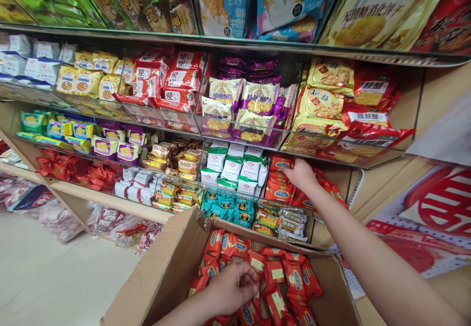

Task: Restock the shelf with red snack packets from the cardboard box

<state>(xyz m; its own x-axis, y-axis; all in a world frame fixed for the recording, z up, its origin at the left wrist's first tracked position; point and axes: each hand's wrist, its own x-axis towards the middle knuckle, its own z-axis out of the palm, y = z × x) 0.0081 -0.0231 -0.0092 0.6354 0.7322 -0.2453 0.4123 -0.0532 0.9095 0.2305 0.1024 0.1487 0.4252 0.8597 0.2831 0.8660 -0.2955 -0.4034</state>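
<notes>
An open cardboard box in front of me holds many small red snack packets with blue and yellow labels. My left hand is inside it, fingers curled together just over the packets; whatever they may hold is hidden. Up at the shelf, my right hand reaches into a compartment of matching red packets. Its fingers are closed at a red snack packet on top of the row, and the hand hides part of the pile behind it.
Left of that compartment stand green-and-white packets; teal packets lie below. A clear shelf lip runs above, fronting purple-and-cream cookie packets. Bagged goods rest low at left near the floor.
</notes>
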